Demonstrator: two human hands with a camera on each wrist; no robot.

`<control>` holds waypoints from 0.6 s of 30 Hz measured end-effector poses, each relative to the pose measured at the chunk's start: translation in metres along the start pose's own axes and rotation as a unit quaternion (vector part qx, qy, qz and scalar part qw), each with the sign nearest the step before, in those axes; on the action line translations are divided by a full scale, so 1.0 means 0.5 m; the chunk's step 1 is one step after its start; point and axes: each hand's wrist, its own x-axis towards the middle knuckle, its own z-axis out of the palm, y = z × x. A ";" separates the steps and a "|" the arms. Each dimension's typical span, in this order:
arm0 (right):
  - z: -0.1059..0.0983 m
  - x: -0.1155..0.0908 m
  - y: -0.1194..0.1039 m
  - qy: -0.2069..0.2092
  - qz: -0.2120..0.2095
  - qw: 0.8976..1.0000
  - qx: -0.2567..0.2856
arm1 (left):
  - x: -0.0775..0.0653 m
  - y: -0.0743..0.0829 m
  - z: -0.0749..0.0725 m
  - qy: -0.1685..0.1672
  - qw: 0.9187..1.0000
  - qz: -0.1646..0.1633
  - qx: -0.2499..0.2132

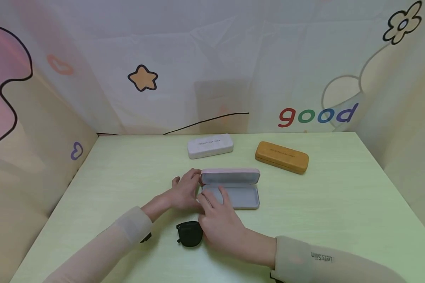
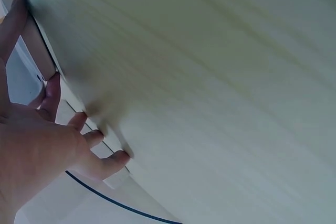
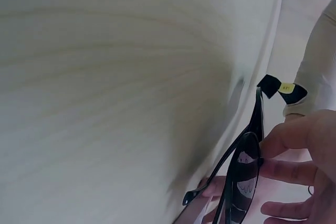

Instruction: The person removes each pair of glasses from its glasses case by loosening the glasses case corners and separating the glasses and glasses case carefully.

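Note:
A pale pink glasses case (image 1: 246,198) with a grey lining lies with its lid raised, mid-table. At its left end is my left hand (image 1: 185,192), fingers and thumb holding the case's side; the left wrist view shows this hand (image 2: 47,135) with its other fingers spread near the tabletop. My right hand (image 1: 223,224) reaches over the case's front left corner, two fingers stretched above the lining. It pinches a pair of dark sunglasses (image 1: 190,234); in the right wrist view, thumb and finger touch the frame of the sunglasses (image 3: 245,171). One lens is hidden under the hand in the head view.
A closed white glasses case (image 1: 210,146) lies at the back of the table. To its right sits a closed mustard-yellow glasses case (image 1: 282,157). A printed curtain (image 1: 170,47) stands behind and along both sides of the pale green table (image 1: 340,204).

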 end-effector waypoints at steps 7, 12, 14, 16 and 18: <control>0.013 0.019 -0.024 -0.019 0.001 1.000 -0.024 | 0.000 -0.013 0.003 -0.004 1.000 0.008 0.015; 0.018 0.030 -0.038 -0.032 0.005 0.999 -0.032 | -0.001 -0.027 0.004 0.000 1.000 0.017 0.007; 0.018 0.034 -0.044 -0.036 0.005 0.999 -0.034 | -0.002 -0.032 0.003 0.002 1.000 0.024 0.004; 0.018 0.040 -0.050 -0.043 0.005 0.998 -0.035 | -0.003 -0.034 0.001 0.004 0.999 0.035 -0.003; 0.017 0.046 -0.056 -0.049 0.005 0.998 -0.037 | -0.005 -0.036 0.000 0.007 0.999 0.048 -0.010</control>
